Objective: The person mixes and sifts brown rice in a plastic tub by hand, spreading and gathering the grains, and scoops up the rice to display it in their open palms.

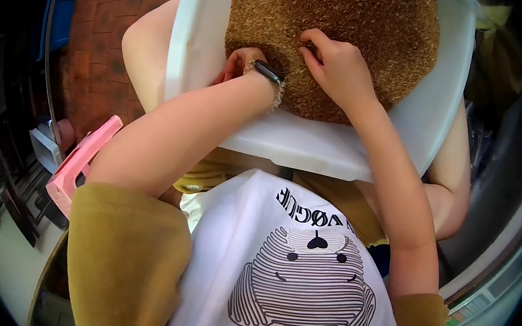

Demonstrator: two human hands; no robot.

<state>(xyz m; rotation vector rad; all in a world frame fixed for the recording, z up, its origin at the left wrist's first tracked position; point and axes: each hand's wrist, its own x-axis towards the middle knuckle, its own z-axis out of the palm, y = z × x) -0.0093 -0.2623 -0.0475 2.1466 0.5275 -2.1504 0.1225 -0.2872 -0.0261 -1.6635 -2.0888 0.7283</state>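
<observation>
A white tray (313, 146) rests across my lap, holding a broad layer of brown grain-like material (373, 42). Over that layer, my right hand (336, 66) has its thumb and forefinger close together at the tips; whatever is between them is too small to make out. My left hand (239, 65) is bent at the wrist near the left edge of the grain, beside the tray's inner side. Its fingers curl down and are mostly hidden behind the wrist. A dark watch (268, 71) and a beaded bracelet (278, 95) circle the left wrist.
A pink plastic object (82, 161) stands at my left elbow. Red-brown floor tiles (108, 16) lie beyond the tray's left side, with a blue container (57, 24) at the far left. Dark, cluttered items line the right side.
</observation>
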